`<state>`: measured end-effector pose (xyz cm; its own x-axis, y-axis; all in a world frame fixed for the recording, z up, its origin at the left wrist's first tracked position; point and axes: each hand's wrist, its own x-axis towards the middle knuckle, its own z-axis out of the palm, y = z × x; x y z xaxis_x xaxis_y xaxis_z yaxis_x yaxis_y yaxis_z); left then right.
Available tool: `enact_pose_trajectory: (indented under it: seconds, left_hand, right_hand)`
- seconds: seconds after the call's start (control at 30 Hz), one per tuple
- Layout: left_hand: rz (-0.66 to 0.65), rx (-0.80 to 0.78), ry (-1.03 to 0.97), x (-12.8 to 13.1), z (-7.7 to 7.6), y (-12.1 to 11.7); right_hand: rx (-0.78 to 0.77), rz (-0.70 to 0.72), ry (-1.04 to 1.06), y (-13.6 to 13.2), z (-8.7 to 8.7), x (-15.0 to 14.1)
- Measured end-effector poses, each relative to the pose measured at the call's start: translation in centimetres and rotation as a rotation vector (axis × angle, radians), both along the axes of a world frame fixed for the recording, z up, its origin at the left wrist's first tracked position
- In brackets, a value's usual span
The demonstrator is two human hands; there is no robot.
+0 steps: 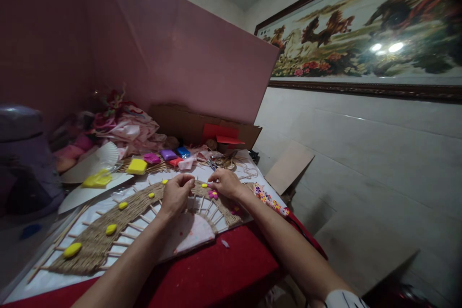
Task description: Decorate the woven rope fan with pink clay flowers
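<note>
A fan-shaped piece woven from brown twine over wooden sticks (135, 214) lies on the table, dotted with yellow clay discs (111, 229) that get smaller toward the far end. My left hand (177, 196) is over the middle of the weave, thumb and fingertips pinched together; anything between them is too small to make out. To its right, my right hand (227, 184) has its fingers curled close to a small yellow clay disc (204, 185). What those fingertips hold, if anything, is hidden. Magenta clay petals (213, 195) sit on the weave just below that hand.
Behind the weave lie a yellow clay block (137, 166), a purple packet (168, 155) and a blue packet (183, 152). A fabric pile (126, 127) and a cardboard strip (176, 122) stand farther back. At left is a purple container (27, 163). Red cloth (212, 274) covers the front edge.
</note>
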<state>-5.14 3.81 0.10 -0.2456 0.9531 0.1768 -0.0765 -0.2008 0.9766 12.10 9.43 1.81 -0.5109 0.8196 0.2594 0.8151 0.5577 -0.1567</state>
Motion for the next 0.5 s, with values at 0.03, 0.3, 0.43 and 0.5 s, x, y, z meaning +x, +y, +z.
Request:
enact_pose_trajectory:
  seconds: [0.03,0.3,0.43,0.5]
  left_hand:
    - [0.000,0.002,0.007,0.0,0.0,0.0]
    - [0.015,0.007,0.017,-0.1,-0.2,0.1]
    - [0.004,0.007,-0.060,0.0,-0.2,0.0]
    - [-0.029,-0.007,-0.099,0.1,-0.1,-0.1]
  right_hand:
    - [-0.012,0.006,0.009,0.3,-0.1,-0.1]
    - [-0.033,0.036,0.067,1.2,-0.7,-0.7]
    - [-0.010,0.030,0.118,1.0,0.1,-0.4]
    - [0.027,0.026,0.197,0.4,0.6,-0.5]
